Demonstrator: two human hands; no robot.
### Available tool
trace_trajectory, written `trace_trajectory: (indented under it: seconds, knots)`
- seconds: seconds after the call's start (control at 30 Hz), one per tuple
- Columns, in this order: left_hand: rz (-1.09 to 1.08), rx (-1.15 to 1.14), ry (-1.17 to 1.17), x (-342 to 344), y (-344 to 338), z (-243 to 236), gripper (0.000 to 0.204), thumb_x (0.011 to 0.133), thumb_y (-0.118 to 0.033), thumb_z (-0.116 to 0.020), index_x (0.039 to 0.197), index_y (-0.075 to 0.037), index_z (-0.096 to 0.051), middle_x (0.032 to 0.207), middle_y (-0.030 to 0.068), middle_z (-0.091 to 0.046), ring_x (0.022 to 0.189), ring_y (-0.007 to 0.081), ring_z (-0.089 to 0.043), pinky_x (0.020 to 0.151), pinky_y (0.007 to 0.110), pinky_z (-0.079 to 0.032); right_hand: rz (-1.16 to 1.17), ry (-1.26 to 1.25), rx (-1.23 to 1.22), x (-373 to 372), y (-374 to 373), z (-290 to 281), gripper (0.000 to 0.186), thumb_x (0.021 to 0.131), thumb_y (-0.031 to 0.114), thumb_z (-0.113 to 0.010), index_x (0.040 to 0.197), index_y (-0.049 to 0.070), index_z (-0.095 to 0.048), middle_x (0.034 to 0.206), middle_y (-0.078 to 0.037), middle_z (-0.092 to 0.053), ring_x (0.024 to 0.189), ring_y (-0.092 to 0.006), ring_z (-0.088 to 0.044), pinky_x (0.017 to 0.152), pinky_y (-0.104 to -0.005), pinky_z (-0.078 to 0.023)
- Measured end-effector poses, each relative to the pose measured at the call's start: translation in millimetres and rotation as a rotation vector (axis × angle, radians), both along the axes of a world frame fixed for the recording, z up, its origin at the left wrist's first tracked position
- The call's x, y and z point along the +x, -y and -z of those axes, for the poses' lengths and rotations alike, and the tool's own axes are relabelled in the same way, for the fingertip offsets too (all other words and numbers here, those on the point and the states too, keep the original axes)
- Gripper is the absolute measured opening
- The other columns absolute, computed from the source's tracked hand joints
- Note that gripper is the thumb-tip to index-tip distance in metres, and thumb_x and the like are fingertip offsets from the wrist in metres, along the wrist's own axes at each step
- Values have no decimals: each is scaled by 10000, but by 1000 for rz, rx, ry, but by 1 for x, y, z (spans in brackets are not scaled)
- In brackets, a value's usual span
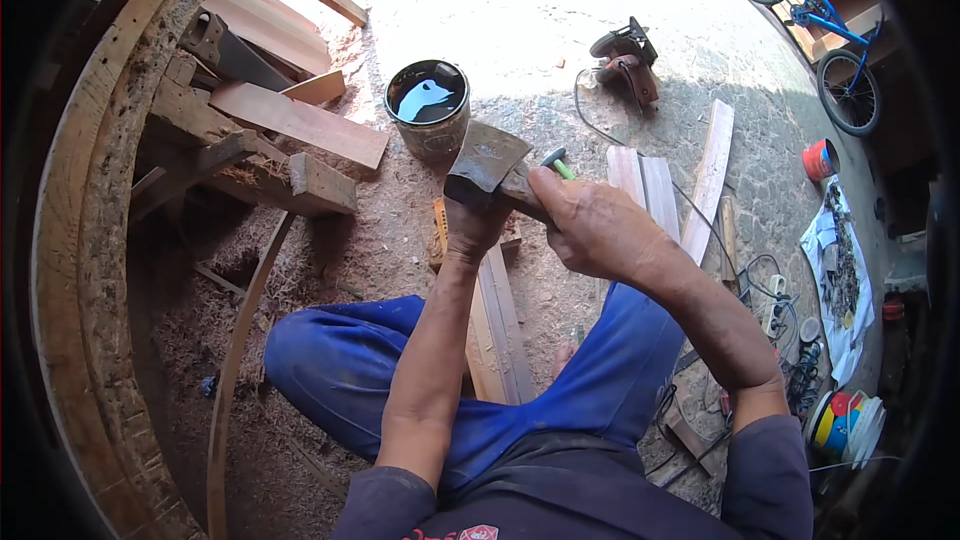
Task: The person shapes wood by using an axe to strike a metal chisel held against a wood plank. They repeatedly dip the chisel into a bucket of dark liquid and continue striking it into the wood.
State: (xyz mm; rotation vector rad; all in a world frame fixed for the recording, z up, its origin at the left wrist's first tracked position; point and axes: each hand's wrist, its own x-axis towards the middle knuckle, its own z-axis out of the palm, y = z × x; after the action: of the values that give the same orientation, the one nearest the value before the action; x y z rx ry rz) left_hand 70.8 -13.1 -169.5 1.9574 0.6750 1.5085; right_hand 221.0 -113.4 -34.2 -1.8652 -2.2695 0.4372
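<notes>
Both of my hands are at an axe, raised in front of me with its broad metal head toward the upper left. My right hand is closed round the handle just behind the head. My left hand is closed at the butt of the axe head from below; the head hides most of its fingers. Just beyond the axe stands a bucket with dark liquid that reflects the light. A small hammer with a green handle shows behind the axe handle. Below, narrow boards lie between my bent legs.
A curved wooden frame and stacked timber rise at the left. A red power saw with a cord lies ahead, near loose planks. At the right are a blue bicycle, a red tin, a white cloth and a colourful tub.
</notes>
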Motion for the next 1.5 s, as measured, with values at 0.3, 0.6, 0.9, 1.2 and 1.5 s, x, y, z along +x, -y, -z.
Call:
trace_trajectory:
  seconds: [0.3, 0.6, 0.9, 1.2, 1.5]
  knots:
    - [54, -397, 126, -4, 3, 11, 252, 812, -129, -798, 1024, -20, -715, 920, 93, -734, 855, 222, -719, 777, 334, -553, 36, -194, 198, -10, 5, -34, 416, 842, 64, -683, 1172, -8, -441, 839, -255, -675, 825, -419, -712, 707, -496, -579]
    - [1, -353, -51, -26, -7, 18, 196, 860, -157, -756, 985, -37, -665, 795, 25, -657, 758, 150, -671, 715, 314, -548, 193, -547, 81, 3, 14, 56, 405, 879, 50, -639, 1267, 22, -527, 916, -201, -648, 883, -350, -695, 757, -458, -524]
    - [-121, -206, -48, 2, -19, -22, 212, 774, -61, -820, 861, -34, -629, 781, 22, -669, 711, 112, -629, 697, 299, -520, 514, -952, -25, 35, 23, 132, 476, 915, 123, -679, 1351, 10, -525, 828, -1, -606, 709, -84, -576, 632, -271, -483]
    - [23, -525, 176, 8, -42, 3, 200, 797, -68, -813, 871, -31, -630, 785, 14, -670, 723, 98, -624, 702, 294, -520, 566, -1060, -106, 31, 15, 132, 546, 895, 123, -680, 1396, 4, -498, 797, 1, -586, 613, -70, -535, 536, -274, -465]
    - [-26, -355, 172, 10, -43, 6, 166, 851, -36, -748, 759, -54, -611, 614, -31, -603, 515, 69, -558, 484, 263, -428, 549, -1033, -76, 33, 13, 137, 494, 907, 132, -688, 1347, -13, -515, 838, -8, -599, 667, -68, -528, 586, -264, -449]
